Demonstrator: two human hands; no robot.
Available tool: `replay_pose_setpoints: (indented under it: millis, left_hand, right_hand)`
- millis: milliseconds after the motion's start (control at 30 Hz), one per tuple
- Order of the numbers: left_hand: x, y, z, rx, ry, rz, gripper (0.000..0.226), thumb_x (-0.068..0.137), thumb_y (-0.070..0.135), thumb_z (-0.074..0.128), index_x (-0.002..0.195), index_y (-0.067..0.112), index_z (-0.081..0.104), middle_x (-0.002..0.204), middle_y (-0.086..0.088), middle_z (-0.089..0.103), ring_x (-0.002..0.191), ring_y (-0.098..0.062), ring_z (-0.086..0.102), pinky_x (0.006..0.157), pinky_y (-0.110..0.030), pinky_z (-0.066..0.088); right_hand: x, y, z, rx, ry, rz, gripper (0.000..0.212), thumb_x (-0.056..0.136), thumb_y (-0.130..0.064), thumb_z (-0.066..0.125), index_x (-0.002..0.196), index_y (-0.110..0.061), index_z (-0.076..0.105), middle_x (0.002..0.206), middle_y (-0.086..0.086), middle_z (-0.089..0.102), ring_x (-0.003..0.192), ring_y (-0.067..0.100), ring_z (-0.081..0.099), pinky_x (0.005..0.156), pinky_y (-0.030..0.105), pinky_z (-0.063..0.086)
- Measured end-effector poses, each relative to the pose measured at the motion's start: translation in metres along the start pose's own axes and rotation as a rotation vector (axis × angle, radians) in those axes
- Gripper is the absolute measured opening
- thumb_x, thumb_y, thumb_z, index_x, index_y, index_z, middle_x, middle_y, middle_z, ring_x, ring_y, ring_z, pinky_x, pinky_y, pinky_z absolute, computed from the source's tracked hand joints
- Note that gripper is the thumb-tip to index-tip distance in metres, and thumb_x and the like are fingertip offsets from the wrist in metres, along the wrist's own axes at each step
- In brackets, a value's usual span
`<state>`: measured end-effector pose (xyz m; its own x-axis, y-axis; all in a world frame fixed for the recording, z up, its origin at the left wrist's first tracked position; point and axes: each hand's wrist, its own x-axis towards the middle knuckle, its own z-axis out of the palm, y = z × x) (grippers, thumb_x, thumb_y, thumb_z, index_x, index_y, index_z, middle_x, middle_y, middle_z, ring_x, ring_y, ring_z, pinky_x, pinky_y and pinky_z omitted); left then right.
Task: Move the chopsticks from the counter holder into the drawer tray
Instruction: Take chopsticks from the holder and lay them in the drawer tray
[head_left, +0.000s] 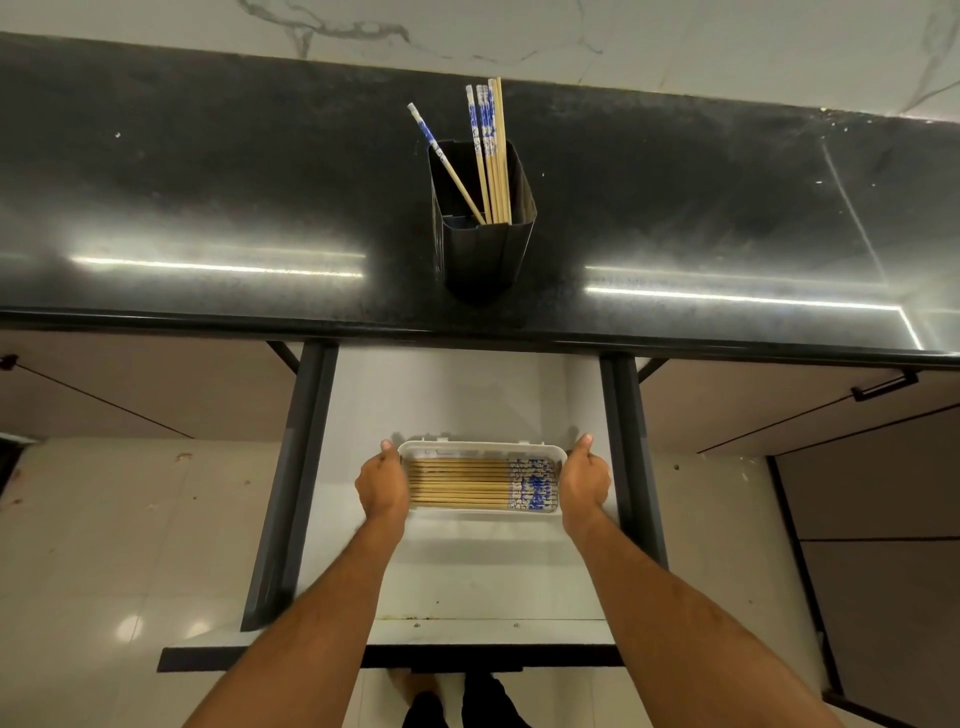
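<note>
White plastic tray (480, 448) sitting in the open drawer (467, 582), and I've got both hands on it: left hand (383, 487) wrapped round its left short end, right hand (584, 480) round its right short end, thumbs up on the far corners. So neither hand is free right now, both are closed on the tray itself.

Inside the tray there's already a neat row of chopsticks (480, 484) lying flat, running left-right along the tray's length, blue patterned ends toward my right hand.

The thing that matters for what's next, I reckon: the rest of the chopsticks (490, 150) are up in the black holder (480, 228) on the table (208, 208), straight beyond the tray, well apart from it and higher up. They stand nearly upright, patterned ends up, most bunched at the holder's right side and one leaning off to its left. So they're roughly at right angles to how the tray row lies, and each one needs turning flat and sideways on the way down.

The holder sits pretty much dead centre beyond the tray, so neither hand is clearly closer. The bunch leans slightly right, so I'd guess the right hand.
</note>
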<state>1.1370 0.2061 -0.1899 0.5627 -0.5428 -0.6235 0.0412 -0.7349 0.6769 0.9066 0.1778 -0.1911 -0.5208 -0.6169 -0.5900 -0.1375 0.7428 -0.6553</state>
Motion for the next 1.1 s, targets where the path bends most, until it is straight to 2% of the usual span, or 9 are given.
replay_pose_setpoints:
  millis: [133, 300, 500, 600, 667, 733, 867, 1000, 1100]
  left_hand:
    - [0.000, -0.002, 0.001, 0.043, -0.004, 0.028, 0.052, 0.109, 0.043, 0.031, 0.110, 0.006, 0.068, 0.105, -0.015, 0.068, 0.094, -0.029, 0.066, 0.088, -0.042, 0.056]
    - [-0.007, 0.002, 0.001, 0.018, -0.021, 0.036, 0.040, 0.109, 0.036, 0.034, 0.108, 0.009, 0.064, 0.100, -0.011, 0.064, 0.087, -0.023, 0.061, 0.080, -0.034, 0.050]
    - [-0.012, 0.004, -0.003, -0.005, -0.089, 0.099, 0.030, 0.107, 0.035, 0.045, 0.105, 0.015, 0.065, 0.099, -0.007, 0.067, 0.087, -0.020, 0.064, 0.081, -0.034, 0.055]
    - [-0.015, 0.009, -0.009, 0.162, -0.090, 0.236, 0.043, 0.102, 0.046, 0.044, 0.121, 0.013, 0.065, 0.114, -0.008, 0.068, 0.100, -0.024, 0.067, 0.088, -0.041, 0.059]
    - [-0.019, 0.020, -0.014, 0.288, -0.089, 0.345, 0.049, 0.101, 0.049, 0.044, 0.132, 0.014, 0.060, 0.126, -0.009, 0.065, 0.109, -0.025, 0.064, 0.093, -0.044, 0.058]
    - [-0.027, 0.039, -0.018, 0.370, -0.078, 0.453, 0.047, 0.102, 0.043, 0.047, 0.139, 0.014, 0.054, 0.135, -0.008, 0.060, 0.120, -0.025, 0.059, 0.101, -0.041, 0.052]
    - [-0.038, 0.083, -0.025, 0.439, -0.071, 0.652, 0.049, 0.102, 0.035, 0.050, 0.146, 0.012, 0.047, 0.147, -0.009, 0.052, 0.136, -0.025, 0.049, 0.111, -0.039, 0.041]
    - [-0.052, 0.137, -0.035, 0.451, -0.043, 0.860, 0.049, 0.102, 0.028, 0.052, 0.146, 0.007, 0.047, 0.146, -0.013, 0.053, 0.137, -0.026, 0.047, 0.115, -0.038, 0.037]
    - [-0.063, 0.181, -0.044, 0.440, 0.029, 1.004, 0.043, 0.101, 0.025, 0.053, 0.139, 0.003, 0.053, 0.136, -0.014, 0.060, 0.128, -0.026, 0.054, 0.110, -0.034, 0.039]
  right_hand:
    - [0.001, 0.000, 0.002, -0.053, 0.011, -0.034, 0.052, 0.108, -0.048, 0.029, 0.099, -0.011, 0.064, 0.085, 0.009, 0.069, 0.078, 0.025, 0.071, 0.072, 0.040, 0.063]
    - [-0.001, -0.001, 0.003, -0.082, 0.000, -0.083, 0.048, 0.108, -0.046, 0.030, 0.094, -0.013, 0.062, 0.085, 0.009, 0.070, 0.077, 0.024, 0.071, 0.074, 0.041, 0.063]
    - [-0.007, -0.002, 0.003, -0.184, -0.013, -0.173, 0.047, 0.108, -0.044, 0.031, 0.095, -0.011, 0.063, 0.085, 0.009, 0.069, 0.073, 0.019, 0.069, 0.060, 0.029, 0.058]
    - [-0.015, -0.011, 0.000, -0.321, -0.002, -0.333, 0.044, 0.108, -0.041, 0.033, 0.090, -0.013, 0.061, 0.086, 0.009, 0.068, 0.070, 0.014, 0.066, 0.057, 0.023, 0.052]
    - [-0.021, -0.018, -0.002, -0.377, 0.010, -0.455, 0.040, 0.107, -0.043, 0.035, 0.097, -0.015, 0.061, 0.094, 0.006, 0.066, 0.083, 0.017, 0.067, 0.072, 0.030, 0.060]
    - [-0.027, -0.031, -0.005, -0.447, 0.038, -0.590, 0.038, 0.106, -0.044, 0.036, 0.110, -0.016, 0.062, 0.105, 0.000, 0.063, 0.097, 0.014, 0.061, 0.088, 0.032, 0.056]
    - [-0.044, -0.072, -0.014, -0.521, 0.110, -0.855, 0.030, 0.106, -0.037, 0.041, 0.110, -0.014, 0.060, 0.103, 0.002, 0.060, 0.093, 0.013, 0.054, 0.086, 0.028, 0.051]
    - [-0.064, -0.124, -0.021, -0.554, 0.217, -1.031, 0.038, 0.105, -0.032, 0.046, 0.127, -0.004, 0.059, 0.121, 0.011, 0.064, 0.112, 0.022, 0.060, 0.098, 0.031, 0.048]
    - [-0.078, -0.170, -0.025, -0.566, 0.274, -1.136, 0.038, 0.105, -0.033, 0.044, 0.125, -0.004, 0.060, 0.117, 0.012, 0.065, 0.108, 0.025, 0.062, 0.096, 0.035, 0.053]
